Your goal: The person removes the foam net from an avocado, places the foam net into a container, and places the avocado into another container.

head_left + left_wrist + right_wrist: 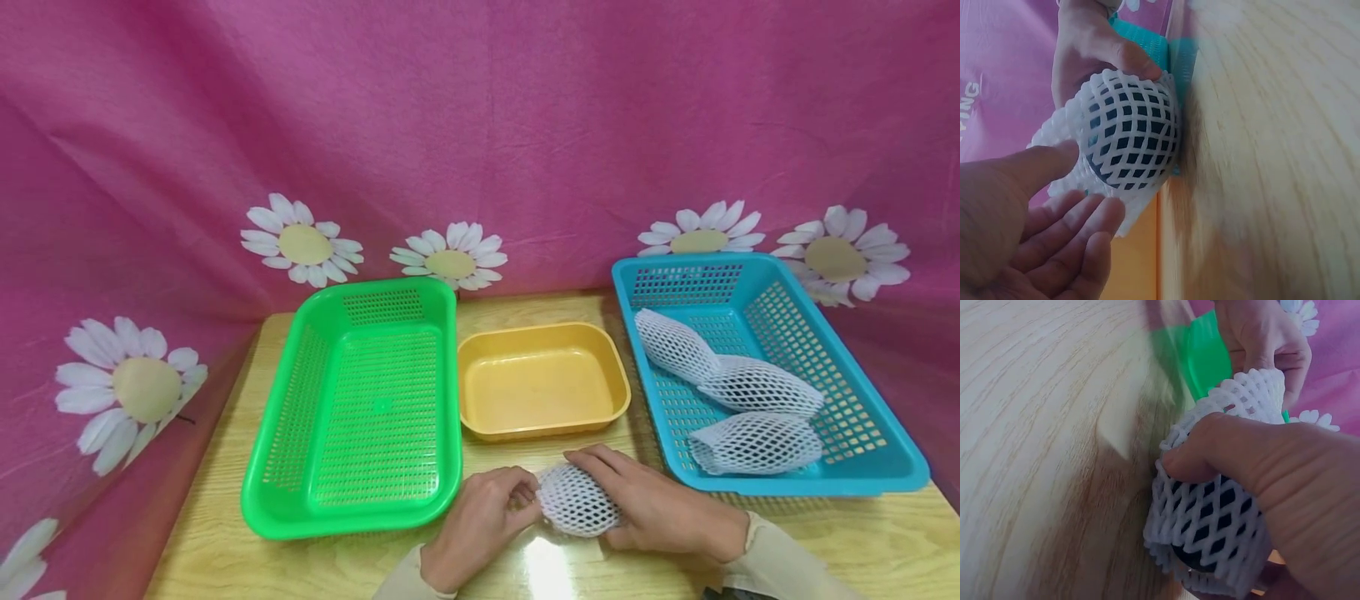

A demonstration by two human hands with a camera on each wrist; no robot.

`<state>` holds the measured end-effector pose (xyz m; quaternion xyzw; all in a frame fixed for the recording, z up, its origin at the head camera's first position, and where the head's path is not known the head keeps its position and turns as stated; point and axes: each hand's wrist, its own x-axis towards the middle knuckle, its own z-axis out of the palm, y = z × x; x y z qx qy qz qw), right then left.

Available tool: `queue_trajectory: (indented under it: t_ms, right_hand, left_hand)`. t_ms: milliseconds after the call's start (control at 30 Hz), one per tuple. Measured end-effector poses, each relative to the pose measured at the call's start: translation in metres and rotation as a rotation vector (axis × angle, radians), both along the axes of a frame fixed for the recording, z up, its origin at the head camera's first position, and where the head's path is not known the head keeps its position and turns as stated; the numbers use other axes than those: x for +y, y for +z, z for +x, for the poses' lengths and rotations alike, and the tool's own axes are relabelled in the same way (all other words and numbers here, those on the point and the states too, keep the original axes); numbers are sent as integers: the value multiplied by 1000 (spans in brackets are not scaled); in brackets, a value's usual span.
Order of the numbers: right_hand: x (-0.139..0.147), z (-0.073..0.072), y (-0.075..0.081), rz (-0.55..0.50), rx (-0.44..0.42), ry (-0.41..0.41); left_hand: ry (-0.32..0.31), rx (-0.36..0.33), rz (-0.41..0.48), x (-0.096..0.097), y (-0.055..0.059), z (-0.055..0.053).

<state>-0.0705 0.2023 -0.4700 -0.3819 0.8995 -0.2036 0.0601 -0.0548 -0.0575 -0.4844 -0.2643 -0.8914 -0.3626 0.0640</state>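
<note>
A white foam fruit net [577, 500] sits just above or on the wooden table, in front of the yellow tray. Inside it is a dark, smooth, rounded object [1196, 557], seen through the mesh and at one open end; its kind cannot be told. My right hand [663, 510] grips the netted object from the right, thumb on one side and fingers on the other. With thumb and fingers, my left hand [486, 518] pinches the loose left end of the net. In the blue basket [795, 483] lie three more white foam nets [757, 443], their contents hard to see.
A green basket [382, 408] stands at the left, nothing visible in it. Between the baskets is a yellow tray [543, 383]. Behind the wooden table [217, 533] hangs a pink cloth [480, 142] printed with white daisies.
</note>
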Motion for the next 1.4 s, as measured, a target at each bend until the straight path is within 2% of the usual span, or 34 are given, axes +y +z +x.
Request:
queue_trajectory:
  t_ms: [133,233,467,767,1000,1133,1400]
  right_hand:
    - [1,1,1,7,-11,3]
    - [3,1,0,7,-10,9]
    - [5,1,0,9,-6,7]
    - [4,0,-1,-14,-28,8]
    - [3,1,-3,-31,-34,4]
    - [3,1,-4,-45,-20,10]
    - [0,0,-4,-36,-14,0]
  left_hand:
    - [-27,-75,-23,-1,3,2]
    - [-49,-90,-56,-2,4,3]
    - [-88,-24,-81,-2,3,4]
    - [-63,74,10,0,-1,1]
    - [-140,54,57,4,-5,-2]
    - [-140,64,55,8,-8,-5]
    - [-118,19,-4,14,-11,-9]
